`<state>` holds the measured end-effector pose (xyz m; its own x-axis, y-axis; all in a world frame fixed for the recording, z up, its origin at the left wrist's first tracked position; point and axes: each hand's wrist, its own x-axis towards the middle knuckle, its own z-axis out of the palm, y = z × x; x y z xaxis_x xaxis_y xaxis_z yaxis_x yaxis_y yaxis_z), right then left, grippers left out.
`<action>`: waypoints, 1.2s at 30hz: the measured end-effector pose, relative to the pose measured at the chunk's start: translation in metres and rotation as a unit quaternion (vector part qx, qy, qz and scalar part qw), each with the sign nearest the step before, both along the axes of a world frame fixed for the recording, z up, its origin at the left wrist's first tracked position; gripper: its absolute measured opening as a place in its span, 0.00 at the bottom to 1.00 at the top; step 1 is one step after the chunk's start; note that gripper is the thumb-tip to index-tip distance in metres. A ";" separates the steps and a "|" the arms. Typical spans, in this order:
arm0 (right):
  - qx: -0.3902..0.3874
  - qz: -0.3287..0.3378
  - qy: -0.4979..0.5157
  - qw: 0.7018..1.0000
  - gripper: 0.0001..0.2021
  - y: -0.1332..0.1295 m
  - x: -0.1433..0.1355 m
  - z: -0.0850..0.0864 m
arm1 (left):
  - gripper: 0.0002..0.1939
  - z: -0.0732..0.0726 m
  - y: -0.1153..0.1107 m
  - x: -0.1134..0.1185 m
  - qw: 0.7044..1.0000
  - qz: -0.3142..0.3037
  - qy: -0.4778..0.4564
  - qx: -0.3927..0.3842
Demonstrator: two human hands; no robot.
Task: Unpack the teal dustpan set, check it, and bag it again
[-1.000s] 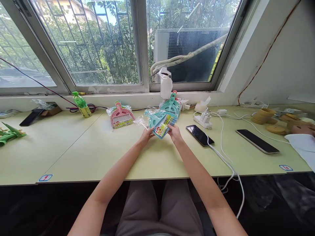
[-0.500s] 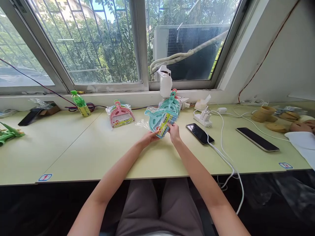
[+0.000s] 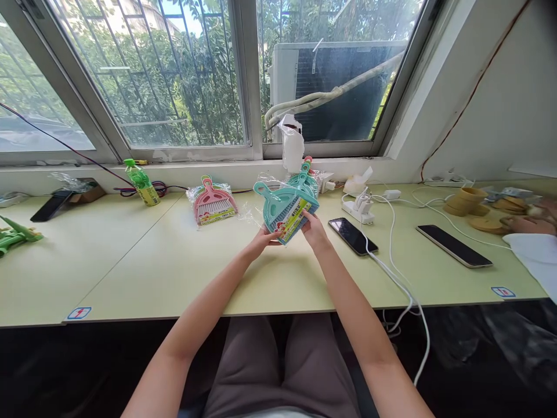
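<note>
A teal mini dustpan and brush set (image 3: 285, 210) in clear plastic is held up above the table, its handle pointing to the upper left. My left hand (image 3: 262, 242) grips its lower left corner, thumb over the yellow label. At the right edge, my right hand (image 3: 313, 230) pinches the pack with thumb and fingers. Just behind it lies another teal dustpan set (image 3: 303, 179), partly covered, with a bit of red at its top. To the left, a pink dustpan and brush set (image 3: 214, 203) lies in its wrapper on the table.
A phone (image 3: 352, 236) and a power strip (image 3: 359, 210) with white cables lie to the right. Farther right are another phone (image 3: 455, 246), rolls of tape (image 3: 465, 202) and another person's hand (image 3: 528, 224). A green bottle (image 3: 143, 183) stands back left.
The held dustpan set has turned and tilted slightly, showing more of its front. My right hand has shifted a little right along its edge.
</note>
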<state>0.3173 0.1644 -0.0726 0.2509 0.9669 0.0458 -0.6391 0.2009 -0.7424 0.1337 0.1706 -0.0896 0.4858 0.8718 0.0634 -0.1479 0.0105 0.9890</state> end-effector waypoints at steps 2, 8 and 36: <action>0.007 0.015 0.009 1.000 0.08 0.000 0.003 0.002 | 0.33 0.001 -0.001 -0.001 1.000 -0.015 0.003 0.011; 0.016 0.058 0.008 0.998 0.08 -0.005 0.006 0.008 | 0.32 -0.003 -0.002 -0.001 0.999 -0.040 -0.006 0.020; 0.021 -0.059 0.058 0.996 0.08 -0.003 -0.013 -0.007 | 0.26 -0.007 -0.012 0.011 0.979 -0.194 -0.019 -0.054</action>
<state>0.3047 0.1611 -0.0796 0.3679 0.9285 0.0503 -0.6898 0.3088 -0.6549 0.1442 0.1582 -0.0970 0.7813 0.6241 0.0059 -0.1492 0.1776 0.9727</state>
